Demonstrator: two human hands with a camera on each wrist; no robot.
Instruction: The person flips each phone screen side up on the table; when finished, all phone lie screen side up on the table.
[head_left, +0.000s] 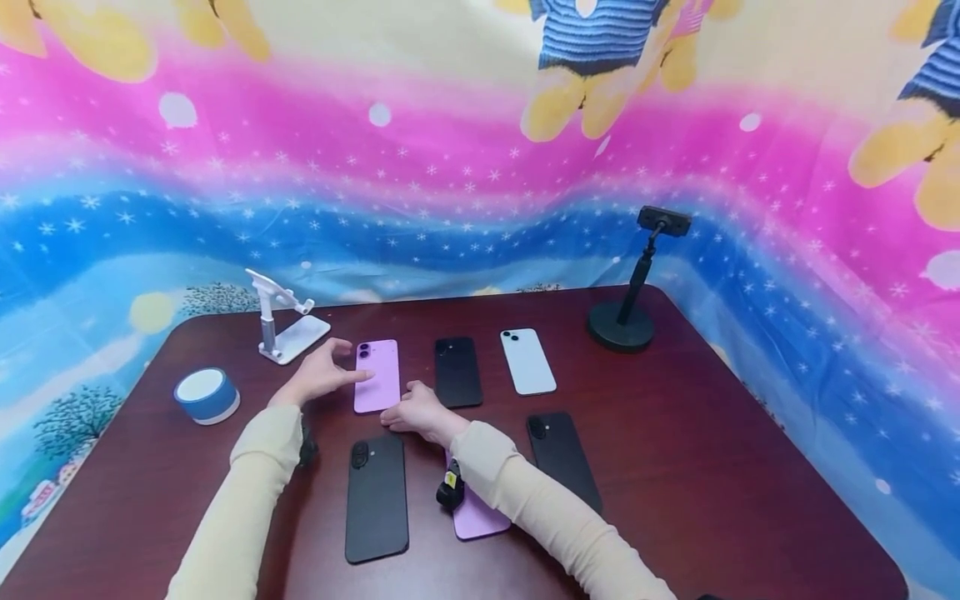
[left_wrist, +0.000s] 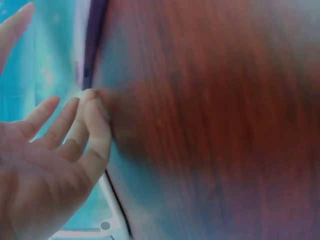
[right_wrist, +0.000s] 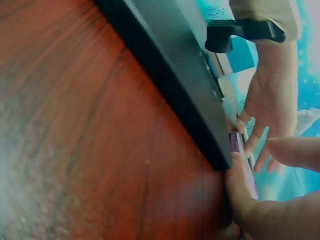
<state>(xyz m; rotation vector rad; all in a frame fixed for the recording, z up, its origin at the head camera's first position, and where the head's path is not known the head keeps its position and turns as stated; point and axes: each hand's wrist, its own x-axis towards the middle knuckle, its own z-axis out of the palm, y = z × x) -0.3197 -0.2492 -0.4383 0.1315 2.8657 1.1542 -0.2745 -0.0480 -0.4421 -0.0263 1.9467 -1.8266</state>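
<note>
A pink smartphone [head_left: 382,382] lies back-up on the table, its camera lenses toward the far side. My left hand [head_left: 322,372] is at its left side, thumb reaching over the phone's back and fingers spread loosely near its left edge. In the left wrist view the fingers of that hand [left_wrist: 60,145] are extended, fingertips at the phone's side. My right hand [head_left: 422,412] is low at the phone's near right corner. The right wrist view has a finger [right_wrist: 240,185] against the phone's short edge, with the thumb apart from it.
Around lie a black phone [head_left: 457,375], a white phone [head_left: 529,363], a dark grey phone [head_left: 377,504], another black phone [head_left: 567,462] and a second pink phone [head_left: 480,517], partly under my right forearm. Behind stand a white phone stand [head_left: 296,337], a blue-and-white round object [head_left: 206,398] and a black camera stand [head_left: 622,323].
</note>
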